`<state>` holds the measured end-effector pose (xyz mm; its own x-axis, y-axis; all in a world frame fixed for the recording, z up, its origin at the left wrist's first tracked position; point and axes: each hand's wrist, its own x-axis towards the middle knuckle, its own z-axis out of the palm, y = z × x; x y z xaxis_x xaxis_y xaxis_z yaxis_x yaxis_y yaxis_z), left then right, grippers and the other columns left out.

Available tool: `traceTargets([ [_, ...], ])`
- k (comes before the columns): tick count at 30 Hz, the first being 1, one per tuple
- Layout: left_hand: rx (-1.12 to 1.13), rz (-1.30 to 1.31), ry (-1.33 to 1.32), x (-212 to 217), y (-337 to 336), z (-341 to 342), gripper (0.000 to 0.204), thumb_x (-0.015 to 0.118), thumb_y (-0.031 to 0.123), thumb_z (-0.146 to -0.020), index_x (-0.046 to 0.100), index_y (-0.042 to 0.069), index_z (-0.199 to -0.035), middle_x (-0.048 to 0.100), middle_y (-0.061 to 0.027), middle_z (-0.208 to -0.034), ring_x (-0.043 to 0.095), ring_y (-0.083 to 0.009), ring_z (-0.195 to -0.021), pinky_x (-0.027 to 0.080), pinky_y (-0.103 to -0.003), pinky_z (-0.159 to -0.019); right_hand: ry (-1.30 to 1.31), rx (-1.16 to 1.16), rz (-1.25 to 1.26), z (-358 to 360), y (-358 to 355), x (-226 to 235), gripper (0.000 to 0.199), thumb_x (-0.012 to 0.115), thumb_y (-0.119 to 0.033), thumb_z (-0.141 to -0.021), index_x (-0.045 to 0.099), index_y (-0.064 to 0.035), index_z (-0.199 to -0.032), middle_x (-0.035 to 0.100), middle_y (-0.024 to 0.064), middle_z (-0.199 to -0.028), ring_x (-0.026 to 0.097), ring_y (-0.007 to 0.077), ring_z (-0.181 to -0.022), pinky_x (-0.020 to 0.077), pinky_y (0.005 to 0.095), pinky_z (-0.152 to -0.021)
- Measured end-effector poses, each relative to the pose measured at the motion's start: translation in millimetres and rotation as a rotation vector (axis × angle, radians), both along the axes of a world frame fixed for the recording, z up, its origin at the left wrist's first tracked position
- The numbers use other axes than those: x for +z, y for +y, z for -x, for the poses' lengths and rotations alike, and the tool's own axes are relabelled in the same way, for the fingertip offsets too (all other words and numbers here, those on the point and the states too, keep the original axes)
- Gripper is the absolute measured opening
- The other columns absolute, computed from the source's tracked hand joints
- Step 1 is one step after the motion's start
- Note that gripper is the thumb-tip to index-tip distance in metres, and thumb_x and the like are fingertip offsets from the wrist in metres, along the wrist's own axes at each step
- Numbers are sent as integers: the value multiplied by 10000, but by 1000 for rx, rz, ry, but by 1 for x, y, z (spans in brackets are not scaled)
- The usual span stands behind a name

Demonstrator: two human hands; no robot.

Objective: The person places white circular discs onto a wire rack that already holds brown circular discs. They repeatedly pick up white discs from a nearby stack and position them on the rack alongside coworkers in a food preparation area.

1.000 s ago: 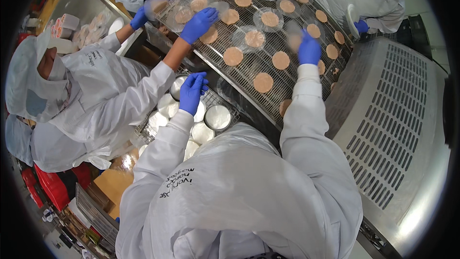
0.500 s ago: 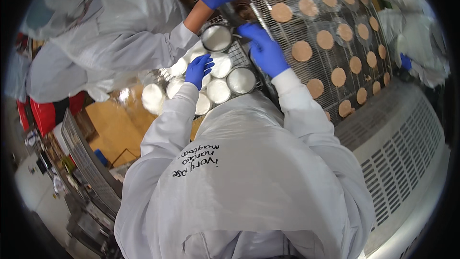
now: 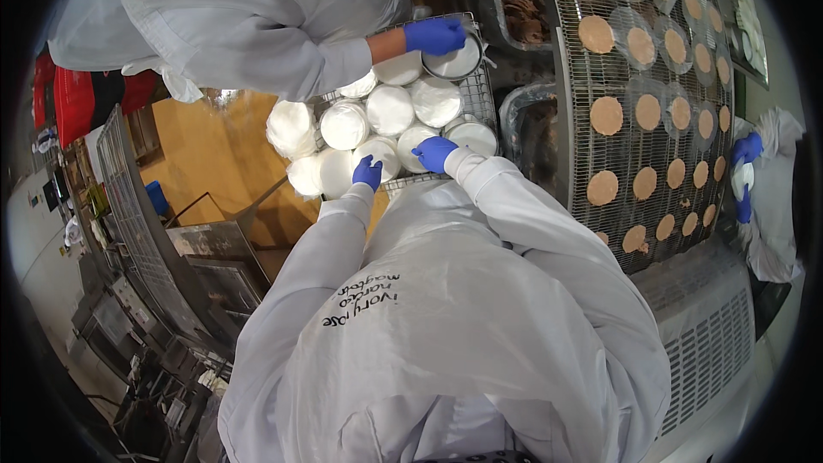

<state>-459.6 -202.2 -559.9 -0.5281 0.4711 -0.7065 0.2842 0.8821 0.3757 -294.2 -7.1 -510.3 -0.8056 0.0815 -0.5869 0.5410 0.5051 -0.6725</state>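
Stacks of thin white round sheets sit close together in a wire basket in front of me. My left hand, in a blue glove, touches the near edge of one stack, its fingers drawn together. My right hand, also gloved in blue, reaches the side of the neighbouring stack with its fingers closed. Whatever lies between the fingertips of either hand is too small to make out. A dark-rimmed round container holding white sheets stands just right of my right hand.
A co-worker's blue-gloved hand rests over another rimmed round container. At right, a wire mesh conveyor carries rows of round pinkish patties, some on clear round sheets. Bins of ground meat stand beside it. Another worker's gloved hands are far right.
My right hand has come back from beside the conveyor to the white stacks. My left hand has drawn to their near edge. The co-worker's hand has reached the rimmed container. The view has shifted.
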Motion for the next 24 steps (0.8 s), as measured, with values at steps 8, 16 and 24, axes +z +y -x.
traceTargets([
  [8, 64, 130, 111, -32, -23, 54, 600, 662, 283, -754, 444, 56, -1265, 503, -227, -1192, 512, -353, -1097, 422, -402, -939, 115, -170, 157, 67, -24, -48, 321, 448, -233, -861, 632, -113, -1095, 626, 167, -1033, 586, 351, -946, 448, 409, -863],
  [16, 204, 292, 64, -84, 8, 65, 642, 701, 274, -733, 391, 103, -1268, 503, -228, -1152, 545, -342, -1033, 454, -381, -883, 20, -462, 79, 121, -51, -113, 444, 557, -229, -799, 522, -84, -1218, 585, 178, -1129, 565, 313, -1033, 435, 389, -903],
  [24, 349, 64, 44, -105, 32, 73, 633, 755, 179, -672, 442, 69, -1211, 532, -188, -1130, 573, -298, -985, 490, -369, -833, -40, -263, -42, 142, -23, -114, 296, 631, -184, -740, 591, -62, -1007, 618, 159, -1023, 593, 303, -961, 465, 399, -826],
])
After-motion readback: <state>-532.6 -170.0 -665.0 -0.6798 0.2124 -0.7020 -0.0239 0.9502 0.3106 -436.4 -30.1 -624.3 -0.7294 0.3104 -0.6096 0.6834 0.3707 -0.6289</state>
